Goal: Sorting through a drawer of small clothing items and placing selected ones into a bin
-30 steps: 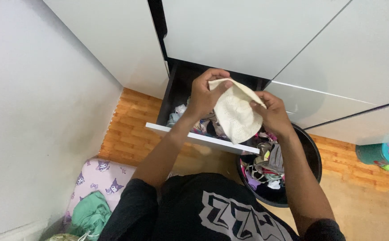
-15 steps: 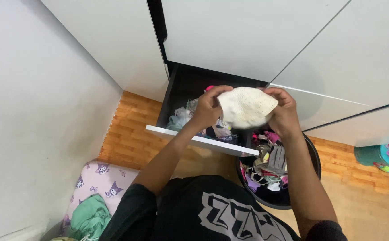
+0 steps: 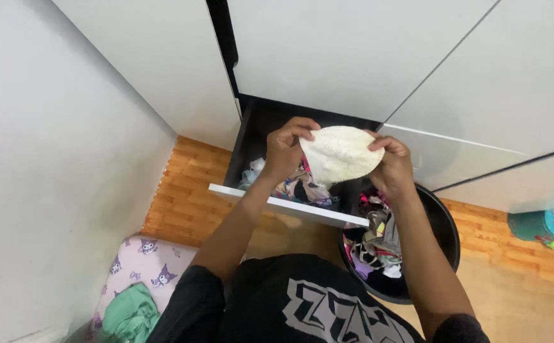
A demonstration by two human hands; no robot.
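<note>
While both hands are raised over the open drawer (image 3: pixel 251 127), they hold a cream knitted cap (image 3: pixel 340 154) stretched between them. The left hand (image 3: pixel 284 151) has its grip clenched on the cap's left edge, thumb and fingers pinching the fabric near the top. The right hand (image 3: pixel 392 166) grips the right edge in the same way, fingers curled over the rim. The cap is spread into a flattened oval, its textured side facing the camera, and it hangs in the air above the drawer's far right corner, touching nothing but the two hands.

Below it, the drawer is pulled out from a white cabinet (image 3: pixel 353 51); its inside is dark and its front panel (image 3: pixel 289 204) is white. A jumble of small clothes (image 3: pixel 302 187) in many colours lies inside it. Just beside the drawer, on the right, stands a round black basket (image 3: pixel 445 222) on the wooden floor (image 3: pixel 181 184), also filled with mixed clothes (image 3: pixel 378 244). The right forearm crosses above this basket.

At the lower left, next to the pale wall (image 3: pixel 48 159), lies a pink cloth with cartoon prints (image 3: pixel 143 254), and a green garment (image 3: pixel 131 314) rests on it. At the far right edge a teal round container (image 3: pixel 547 225) sits on the floor, well apart from the hands. The person wears a black shirt with grey print (image 3: pixel 315 305).
</note>
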